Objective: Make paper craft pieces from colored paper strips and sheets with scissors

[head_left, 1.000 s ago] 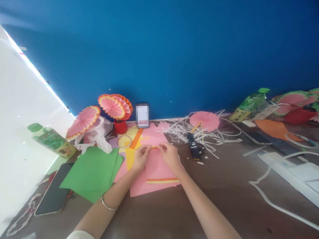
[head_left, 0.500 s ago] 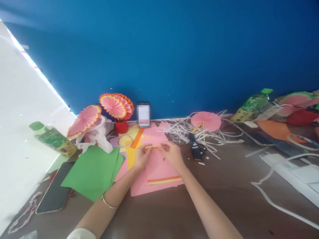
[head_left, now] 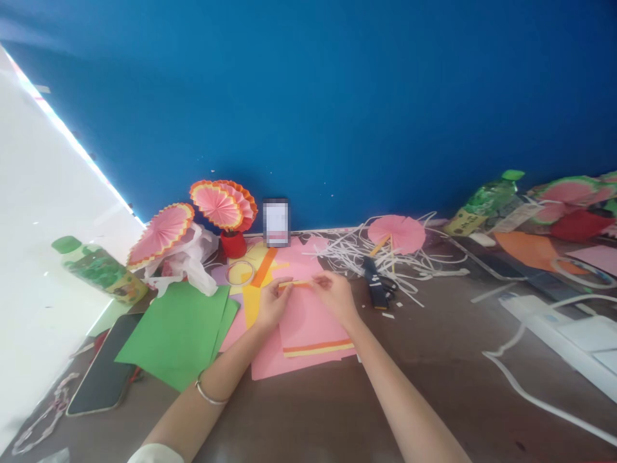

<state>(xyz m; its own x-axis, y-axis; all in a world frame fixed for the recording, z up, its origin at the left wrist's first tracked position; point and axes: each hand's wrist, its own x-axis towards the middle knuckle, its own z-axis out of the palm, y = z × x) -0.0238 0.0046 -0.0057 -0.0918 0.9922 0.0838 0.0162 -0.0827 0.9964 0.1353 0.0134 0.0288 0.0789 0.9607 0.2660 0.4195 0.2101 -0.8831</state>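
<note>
A pink paper sheet lies in front of me, with an orange and yellow band along its near edge. At its far edge runs another yellow and orange strip. My left hand pinches the left end of that far edge between thumb and fingers. Closed on the right end of the same edge is my right hand. More pink paper is spread beneath. Yellow paper and an orange strip lie just beyond my left hand.
Green sheets and a phone are at left, near a bottle. Folded paper fans stand behind in a red pot. White paper strips and a dark-handled tool lie right, before a white power strip.
The view has shifted very slightly. Both hands keep their grip on the far edge of the pink paper, with hardly any movement.
</note>
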